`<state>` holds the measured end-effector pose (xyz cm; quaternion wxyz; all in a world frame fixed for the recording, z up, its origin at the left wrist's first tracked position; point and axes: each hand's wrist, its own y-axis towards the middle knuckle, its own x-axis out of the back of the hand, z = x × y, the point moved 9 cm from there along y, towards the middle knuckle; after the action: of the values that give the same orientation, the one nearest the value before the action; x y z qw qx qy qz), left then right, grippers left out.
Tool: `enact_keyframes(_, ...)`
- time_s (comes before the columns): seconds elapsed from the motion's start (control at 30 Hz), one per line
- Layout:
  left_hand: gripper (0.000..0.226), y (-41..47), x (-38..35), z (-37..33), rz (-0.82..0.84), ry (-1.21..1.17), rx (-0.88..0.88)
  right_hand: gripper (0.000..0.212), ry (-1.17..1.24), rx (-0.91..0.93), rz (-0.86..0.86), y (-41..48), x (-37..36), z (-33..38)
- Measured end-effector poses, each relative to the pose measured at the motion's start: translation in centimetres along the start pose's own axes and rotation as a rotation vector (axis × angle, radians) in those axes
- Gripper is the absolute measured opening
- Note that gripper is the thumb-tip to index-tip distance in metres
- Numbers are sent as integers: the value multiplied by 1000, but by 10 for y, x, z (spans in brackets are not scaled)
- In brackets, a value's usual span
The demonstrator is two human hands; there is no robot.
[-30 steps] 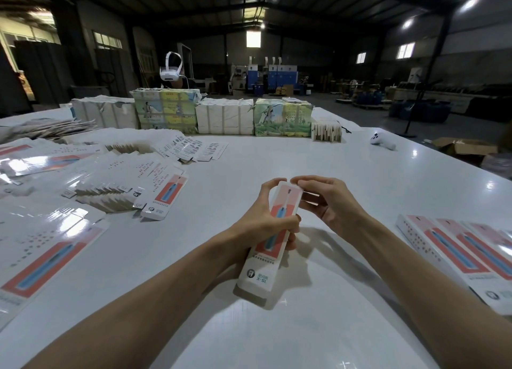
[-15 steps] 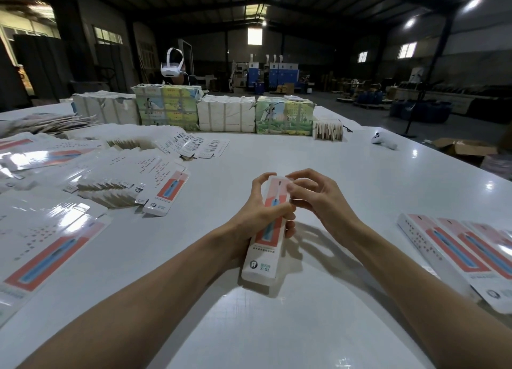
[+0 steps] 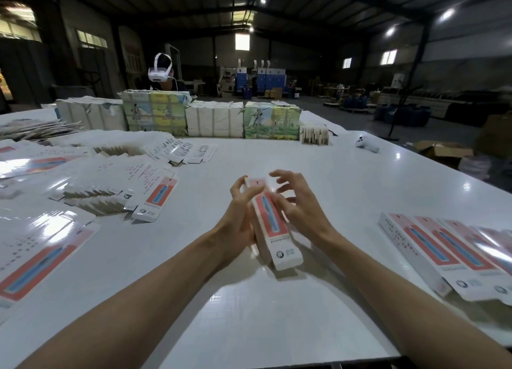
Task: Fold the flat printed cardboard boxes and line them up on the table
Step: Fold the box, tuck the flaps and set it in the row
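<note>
Head view: folded box (image 3: 266, 216), red-and-blue print, over mid table (image 3: 277, 313), near end lowest. Left grip (image 3: 235, 224) curled round its left side, holding it. Right grip (image 3: 302, 210) spread, fingers loosely bent at its right edge; contact unclear. Finished row (image 3: 443, 255) right; flat boxes (image 3: 155, 197) left.

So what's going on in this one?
A person is folding printed cardboard boxes at a white table. The left hand grips one folded box, while the right hand is at its other side, fingers loosely curled. Finished boxes lie in a row to the right; flat ones are piled to the left.
</note>
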<state>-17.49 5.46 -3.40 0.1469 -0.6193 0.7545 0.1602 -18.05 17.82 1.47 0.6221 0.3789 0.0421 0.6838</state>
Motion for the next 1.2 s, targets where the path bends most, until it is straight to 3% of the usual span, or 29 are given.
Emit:
enact_keyframes(0.07, 55, -3, -2, -5, 36, -134, -10, 21, -134, 48, 29, -3, -4, 7)
enact_keyframes(0.2, 77, -9, -8, -1, 123, -150, 111, 48, -353, 1, 193, -9, -16, 14)
enact_keyframes(0.27, 78, -9, -10, 6, 160, -113, 168, 40, -474, 5, 223, -15, -15, 18)
enact_keyframes(0.37, 68, -5, -12, 17, 138, -45, 201, 23, -596, -3, 149, -25, 5, 20)
enact_keyframes(0.47, 54, 2, -8, 16, 75, 35, 121, 35, -746, -105, 81, -37, 39, 12)
enact_keyframes(0.67, 27, -5, -19, 18, 266, 225, 76, 35, -983, -397, 19, -97, 112, -20)
enact_keyframes(1.0, 26, -7, -20, 16, 313, 254, 65, 41, -1140, -502, -32, -146, 161, -25)
enact_keyframes(1.13, 25, -8, -20, 15, 312, 257, 63, 46, -1140, -410, -30, -126, 148, -9)
enact_keyframes(1.2, 26, -9, -19, 13, 298, 294, 44, 38, -1124, -341, -22, -98, 128, 3)
